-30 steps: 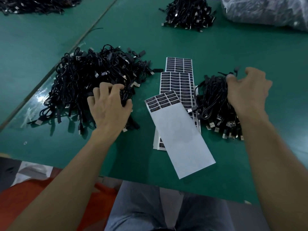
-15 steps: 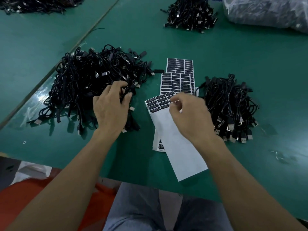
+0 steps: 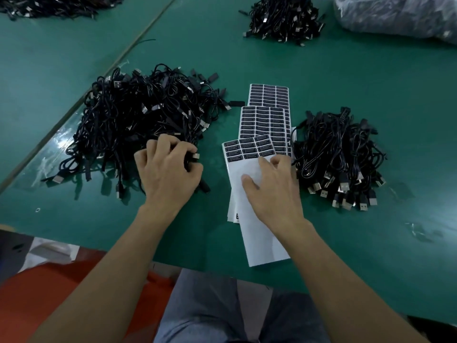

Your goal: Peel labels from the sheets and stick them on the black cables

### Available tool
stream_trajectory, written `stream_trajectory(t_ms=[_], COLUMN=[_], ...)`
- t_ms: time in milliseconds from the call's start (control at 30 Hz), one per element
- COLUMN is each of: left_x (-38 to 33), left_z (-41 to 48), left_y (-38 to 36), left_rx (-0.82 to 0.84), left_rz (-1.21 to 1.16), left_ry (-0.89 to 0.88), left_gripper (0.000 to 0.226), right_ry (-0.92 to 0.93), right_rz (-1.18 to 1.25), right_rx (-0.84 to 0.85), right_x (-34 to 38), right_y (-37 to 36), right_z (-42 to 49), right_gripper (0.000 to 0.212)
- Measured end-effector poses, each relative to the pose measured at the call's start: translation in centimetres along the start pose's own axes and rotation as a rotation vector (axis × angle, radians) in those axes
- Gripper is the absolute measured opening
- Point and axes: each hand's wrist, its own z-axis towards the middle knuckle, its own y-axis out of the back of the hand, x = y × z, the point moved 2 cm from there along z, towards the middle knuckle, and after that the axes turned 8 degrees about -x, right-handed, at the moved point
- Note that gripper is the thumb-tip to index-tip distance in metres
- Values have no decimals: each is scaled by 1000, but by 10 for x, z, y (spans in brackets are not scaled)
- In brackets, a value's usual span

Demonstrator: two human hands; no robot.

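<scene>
Left hand [image 3: 168, 174] is gripping a cable [image 3: 194, 158]; right hand [image 3: 272, 186] is picking at the near sheet [image 3: 259, 238], pinch unclear; it should be lifting one label [image 3: 265, 153] by its corner, slowly.

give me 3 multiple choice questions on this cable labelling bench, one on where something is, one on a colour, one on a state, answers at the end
1. Where does the smaller pile of black cables lie relative to the white sheets of black labels?
A. left of them
B. right of them
C. on top of them

2. What colour is the smooth table top?
A. green
B. white
C. red

3. What is the left hand doing?
A. lying flat on the bare table
B. gripping a black cable with a silver plug
C. lifting a label sheet

Answers:
1 B: the pile sits just past the sheets' right edge.
2 A: the surface is green all around the piles.
3 B: its fingers curl round the cable at the near edge of the big pile.
</scene>
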Motion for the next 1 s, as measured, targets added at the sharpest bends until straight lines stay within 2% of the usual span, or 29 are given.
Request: stream_trajectory(t_ms=[133, 233, 367, 500, 600, 667, 767, 833, 900, 1000], left_x=[-4, -5, -17, -42, -64, -76, -82, -78, -71, -60], left_z=[4, 7, 16, 32, 39, 42, 42, 41, 42, 41], left_y=[-2, 2, 15, 28, 37, 40, 39, 35, 30, 23], left_rx=[-16, -71, -231, -439, -454, -393, -259, -230, -228, -243], left_rz=[-20, -76, -139, -388, -644, -797, -995, -1087, -1105, -1059], left_ry=[-20, -46, -99, -278, -361, -290, 21, 228, 383, 500], left_gripper=[17, 23, 25, 19, 15, 9, 13, 12, 10, 9], right_ry=[-80, -90, -87, -51, -38, -52, -32, 5, -36, -104], right_rz=[-20, -26, -17, -50, -51, -27, 171, 378, 679, 980], right_rx=[81, 111, 120, 69, 61, 74, 8, -34, 5, 100], right_x=[3, 6, 8, 11, 13, 12, 10, 12, 13, 11], right_y=[0, 2, 2, 1, 2, 2, 7, 9, 11, 12], right_z=[0, 1, 0, 0, 2, 4, 4, 6, 8, 10], right_gripper=[70, 68, 67, 68, 75, 76, 65, 57, 49, 54])
